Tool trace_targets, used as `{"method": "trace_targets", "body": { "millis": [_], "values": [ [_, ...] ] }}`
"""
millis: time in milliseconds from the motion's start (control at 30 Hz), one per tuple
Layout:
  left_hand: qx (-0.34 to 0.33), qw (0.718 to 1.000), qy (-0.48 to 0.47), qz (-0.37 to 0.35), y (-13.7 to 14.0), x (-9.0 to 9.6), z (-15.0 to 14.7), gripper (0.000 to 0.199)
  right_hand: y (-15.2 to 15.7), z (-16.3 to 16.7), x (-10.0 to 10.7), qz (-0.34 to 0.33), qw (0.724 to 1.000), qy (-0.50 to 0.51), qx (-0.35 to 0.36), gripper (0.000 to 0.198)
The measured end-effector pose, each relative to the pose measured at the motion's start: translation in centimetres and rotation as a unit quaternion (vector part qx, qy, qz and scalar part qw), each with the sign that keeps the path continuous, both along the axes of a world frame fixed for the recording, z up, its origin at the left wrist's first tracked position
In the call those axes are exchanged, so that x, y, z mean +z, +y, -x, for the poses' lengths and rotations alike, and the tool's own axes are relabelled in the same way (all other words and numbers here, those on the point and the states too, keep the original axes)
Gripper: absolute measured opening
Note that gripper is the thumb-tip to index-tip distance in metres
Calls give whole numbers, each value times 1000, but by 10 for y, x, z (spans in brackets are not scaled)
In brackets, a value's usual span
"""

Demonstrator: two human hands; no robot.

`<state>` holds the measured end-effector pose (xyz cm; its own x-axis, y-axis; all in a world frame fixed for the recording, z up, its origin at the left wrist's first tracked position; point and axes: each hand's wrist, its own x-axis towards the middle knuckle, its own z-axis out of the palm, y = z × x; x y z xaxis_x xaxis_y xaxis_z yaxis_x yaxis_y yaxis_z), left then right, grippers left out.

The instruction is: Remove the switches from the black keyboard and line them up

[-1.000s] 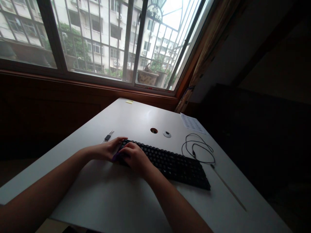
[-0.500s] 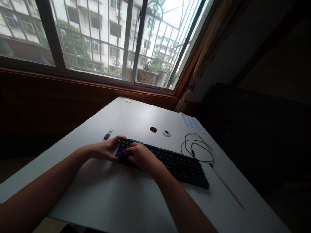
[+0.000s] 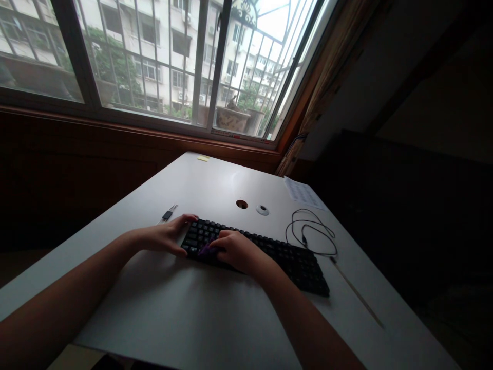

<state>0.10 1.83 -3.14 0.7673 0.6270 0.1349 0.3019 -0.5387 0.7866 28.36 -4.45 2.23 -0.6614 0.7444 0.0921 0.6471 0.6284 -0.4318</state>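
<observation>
At the left end of the black keyboard (image 3: 283, 256), flat on the white tabletop (image 3: 185, 308): left hand (image 3: 167, 238), fingers spread wide, touching that end. On the keyboard's left part: purple cloth (image 3: 208, 250), held in the right hand's (image 3: 236, 251) bunched fingers. Beyond its right half: loosely coiled cable (image 3: 304, 240). Right of it: thin stick (image 3: 357, 292).

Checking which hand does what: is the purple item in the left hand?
No, the right hand holds the purple item against the keyboard, whose left end the left hand touches.
</observation>
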Motion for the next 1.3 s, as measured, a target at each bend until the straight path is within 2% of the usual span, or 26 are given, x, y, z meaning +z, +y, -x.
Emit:
{"method": "trace_targets", "body": {
  "millis": [200,467,833,1300],
  "values": [
    [-5,1000,3,-7,0,2,0,89,-6,-16,5,26,1000,2,-5,35],
    [-9,1000,-4,-6,1,0,1,86,-6,-23,0,50,998,30,-23,38],
    [-8,1000,-2,-3,-1,2,1,84,-15,-53,0,93,993,36,-63,38],
    [-11,1000,5,-9,0,2,1,83,-20,-77,3,117,988,48,-89,39]
  ]
}}
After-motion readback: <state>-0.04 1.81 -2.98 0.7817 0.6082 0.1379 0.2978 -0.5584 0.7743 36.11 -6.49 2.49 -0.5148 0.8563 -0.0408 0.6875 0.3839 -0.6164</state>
